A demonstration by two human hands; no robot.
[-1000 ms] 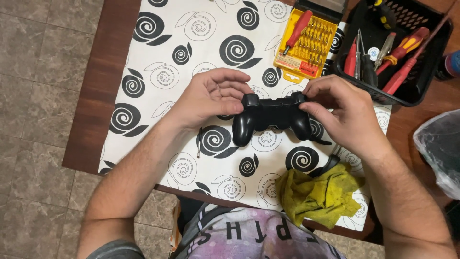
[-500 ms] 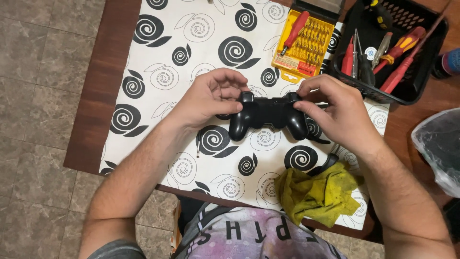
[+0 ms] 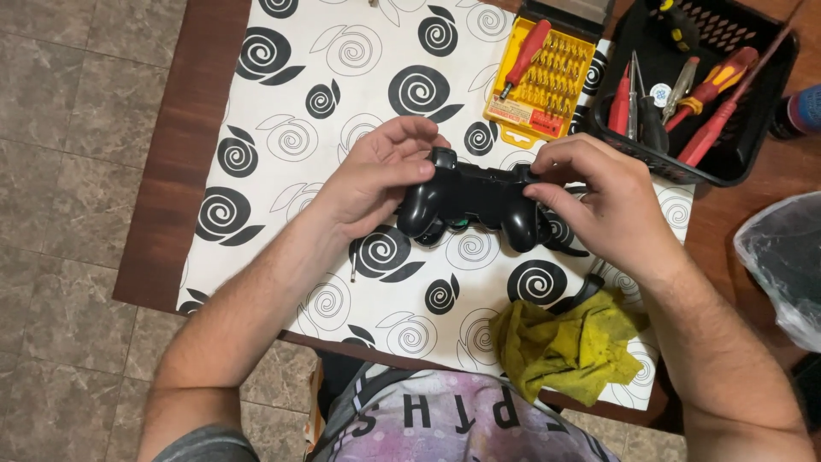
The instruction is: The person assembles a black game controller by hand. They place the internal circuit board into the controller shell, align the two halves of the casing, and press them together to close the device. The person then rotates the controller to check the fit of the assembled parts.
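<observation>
Both our hands, left hand [image 3: 376, 175] and right hand [image 3: 599, 201], clasp the black game controller [image 3: 470, 201] above the bench's middle; we grip evenly, keeping it level.

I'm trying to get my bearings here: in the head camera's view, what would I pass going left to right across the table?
Left hand → black game controller → right hand → black tray of screwdrivers → clear plastic bag. The yellow bit set and yellow cloth overlap these, so I leave them out.
</observation>
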